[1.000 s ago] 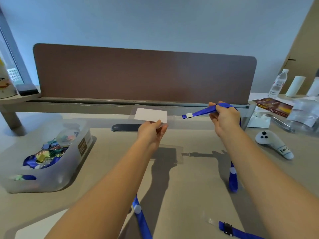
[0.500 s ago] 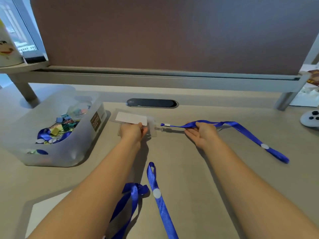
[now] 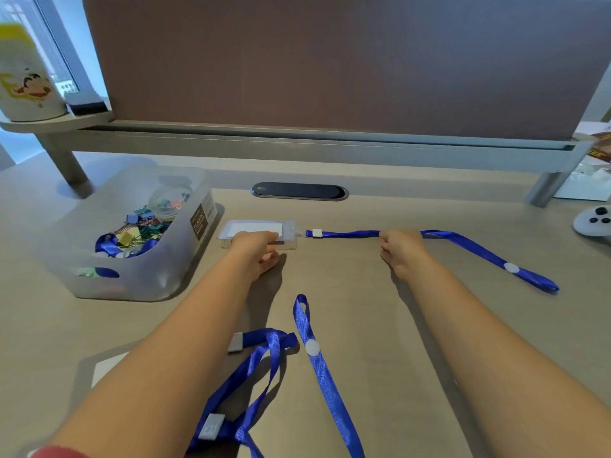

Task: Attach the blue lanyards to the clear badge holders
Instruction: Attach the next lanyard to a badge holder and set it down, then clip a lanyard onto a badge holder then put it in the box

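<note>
The left hand [image 3: 256,251] rests on the near edge of a clear badge holder [image 3: 261,230] that lies flat on the desk [image 3: 380,342], with a white card inside it. The fingers reach over the holder's front edge, but I cannot tell if they pinch it or only press on it. The right hand [image 3: 400,246] is curled into a fist around a blue lanyard [image 3: 463,241] and grips the strap. From that fist the strap runs left to a small white clip end, which sits just beside the right end of the badge holder — I cannot tell if the two are hooked together. The other way, the strap runs right and toward the person, past a white button, and ends in a loop lying on the desk. More blue lanyards [image 3: 317,358] lie loose on the desk between the two arms, close to the person; one is straight with a white button and the others are bunched in a tangle with grey clips. To the left stands a cloudy plastic bin [image 3: 158,269] with bright binder clips, a small round tub and more blue strap inside. Behind the badge holder is a dark oval cable slot [image 3: 299,191] in the desk, and behind that a brown divider wall [image 3: 330,61]. A white controller [image 3: 593,221] sits at the far right edge.
</note>
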Motion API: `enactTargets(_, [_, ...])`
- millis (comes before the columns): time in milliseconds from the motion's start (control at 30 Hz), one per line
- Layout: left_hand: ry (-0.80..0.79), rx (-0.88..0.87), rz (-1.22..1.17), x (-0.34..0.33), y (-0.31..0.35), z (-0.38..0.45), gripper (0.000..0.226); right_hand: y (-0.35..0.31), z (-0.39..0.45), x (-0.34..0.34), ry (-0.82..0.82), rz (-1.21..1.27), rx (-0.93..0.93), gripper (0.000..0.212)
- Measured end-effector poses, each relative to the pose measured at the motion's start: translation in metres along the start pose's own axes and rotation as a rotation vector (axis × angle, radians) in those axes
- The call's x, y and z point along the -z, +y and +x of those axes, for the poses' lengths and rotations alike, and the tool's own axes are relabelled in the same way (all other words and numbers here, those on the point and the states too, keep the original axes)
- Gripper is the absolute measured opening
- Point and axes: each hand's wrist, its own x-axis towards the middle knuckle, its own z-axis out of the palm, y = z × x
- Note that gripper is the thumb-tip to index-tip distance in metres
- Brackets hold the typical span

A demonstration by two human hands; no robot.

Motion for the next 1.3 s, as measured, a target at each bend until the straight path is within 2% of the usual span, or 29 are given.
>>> enactTargets(133, [0.003,-0.170,0.349,0.015,-0.003,-0.028,0.037,0.001,-0.032,0.007,-0.044,-0.248,0.082,0.032])
enactTargets(267, [-0.035,-0.473,0.760,0.040,-0.010,-0.071,0.031,0.010,-0.075,0.006,-0.116,-0.456,0.230,0.019])
enactTargets(367, [-0.063,-0.559,0.970,0.066,-0.018,-0.100,0.032,0.019,-0.109,0.003,-0.196,-0.593,0.343,0.034])
enactTargets(433, [-0.066,-0.570,1.091,0.086,-0.028,-0.113,0.032,0.027,-0.132,0.000,-0.223,-0.726,0.404,0.033])
enactTargets(700, [0.121,-0.519,1.546,0.158,-0.066,-0.122,0.049,0.068,-0.179,-0.008,-0.204,-1.049,0.503,0.031])
enactTargets(867, [0.038,-0.382,1.491,0.169,-0.069,-0.117,0.051,0.073,-0.188,-0.008,-0.182,-1.218,0.584,0.031])
enactTargets(1067, [0.092,-0.271,1.601,0.162,-0.060,-0.112,0.081,0.073,-0.188,-0.011,-0.195,-1.239,0.590,0.029])
enactTargets(1300, [-0.030,-0.012,1.502,0.153,-0.051,-0.107,0.077,0.068,-0.186,-0.010,-0.190,-1.179,0.609,0.031])
